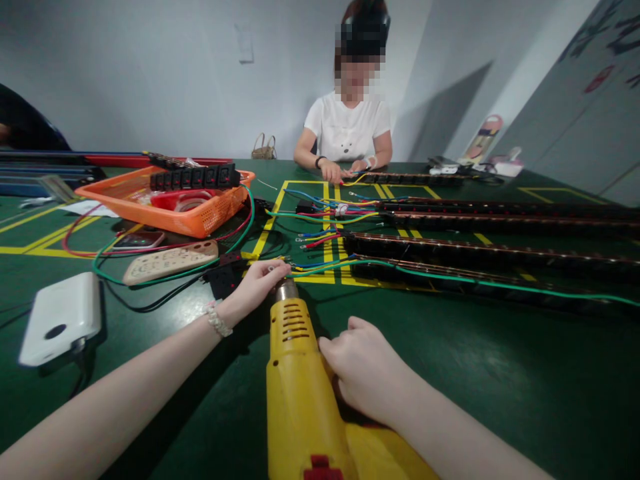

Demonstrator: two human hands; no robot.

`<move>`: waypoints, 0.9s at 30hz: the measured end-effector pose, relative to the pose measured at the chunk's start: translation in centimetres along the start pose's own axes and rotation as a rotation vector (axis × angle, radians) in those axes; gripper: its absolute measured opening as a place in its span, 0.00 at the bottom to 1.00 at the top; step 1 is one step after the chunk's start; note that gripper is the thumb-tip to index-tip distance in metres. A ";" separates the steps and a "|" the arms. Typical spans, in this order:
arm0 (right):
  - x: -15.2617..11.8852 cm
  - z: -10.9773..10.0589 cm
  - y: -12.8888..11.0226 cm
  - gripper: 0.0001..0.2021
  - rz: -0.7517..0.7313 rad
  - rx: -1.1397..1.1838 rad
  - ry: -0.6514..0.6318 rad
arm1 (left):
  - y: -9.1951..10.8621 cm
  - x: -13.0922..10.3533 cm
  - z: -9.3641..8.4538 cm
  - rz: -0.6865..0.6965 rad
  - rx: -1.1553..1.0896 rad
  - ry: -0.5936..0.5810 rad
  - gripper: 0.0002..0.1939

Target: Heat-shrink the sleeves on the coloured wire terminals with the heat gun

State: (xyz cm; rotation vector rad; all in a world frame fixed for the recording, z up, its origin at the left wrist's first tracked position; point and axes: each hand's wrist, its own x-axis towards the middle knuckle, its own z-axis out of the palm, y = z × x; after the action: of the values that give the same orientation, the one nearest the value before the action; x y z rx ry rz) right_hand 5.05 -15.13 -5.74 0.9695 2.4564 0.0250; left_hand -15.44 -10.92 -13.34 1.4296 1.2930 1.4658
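A yellow heat gun (295, 373) lies in front of me, its metal nozzle (285, 289) pointing away toward a bundle of coloured wires (320, 265). My right hand (367, 370) is closed around the gun's body. My left hand (257, 283) reaches just past the nozzle and pinches the wire ends. The wires lead off a long black power strip (450, 273) lying on the green table (450, 353).
An orange basket (200, 213) holds black switch modules. A white box (60, 317), a beige remote (170, 261) and a phone (140, 240) lie at left. Several long black strips (500, 213) cover the right. A seated person (350, 127) works opposite.
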 end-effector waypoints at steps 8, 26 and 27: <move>-0.3 0.1 0.5 0.20 0.040 0.005 0.015 | 0.1 0.0 0.0 0.058 -0.024 0.032 0.23; -5.5 1.3 8.8 0.16 0.442 0.045 0.229 | -0.9 0.4 0.3 0.006 0.097 0.105 0.27; -5.7 1.3 9.1 0.16 0.447 0.043 0.238 | -1.0 0.4 0.3 -0.001 0.121 0.114 0.27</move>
State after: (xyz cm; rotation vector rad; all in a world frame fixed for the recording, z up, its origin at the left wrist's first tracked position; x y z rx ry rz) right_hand 14.97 -12.20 -2.61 1.5962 2.3989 0.2516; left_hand -15.35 -10.21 -14.26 1.4395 1.4741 1.5092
